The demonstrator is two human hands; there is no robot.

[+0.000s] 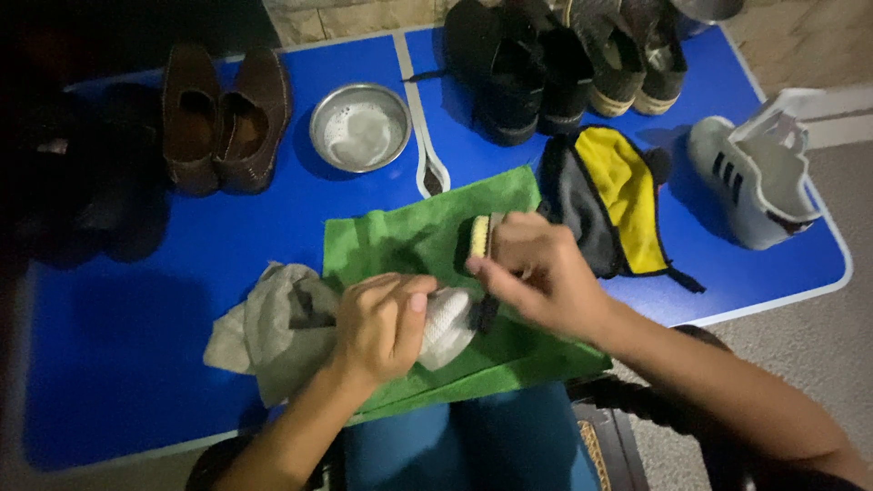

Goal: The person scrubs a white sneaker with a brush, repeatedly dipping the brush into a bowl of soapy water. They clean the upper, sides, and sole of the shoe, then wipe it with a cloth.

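Left hand (382,325) clamps one white shoe (450,325) on green cloth (409,238); right hand (536,273), curled palm-down, grips one yellow-edged brush (480,236) beside it. Beyond: one steel bowl (360,127), two brown shoes (223,118).

brown shoes (225,118), a steel bowl (360,126), and a yellow-and-grey pouch (611,200) lie apart.
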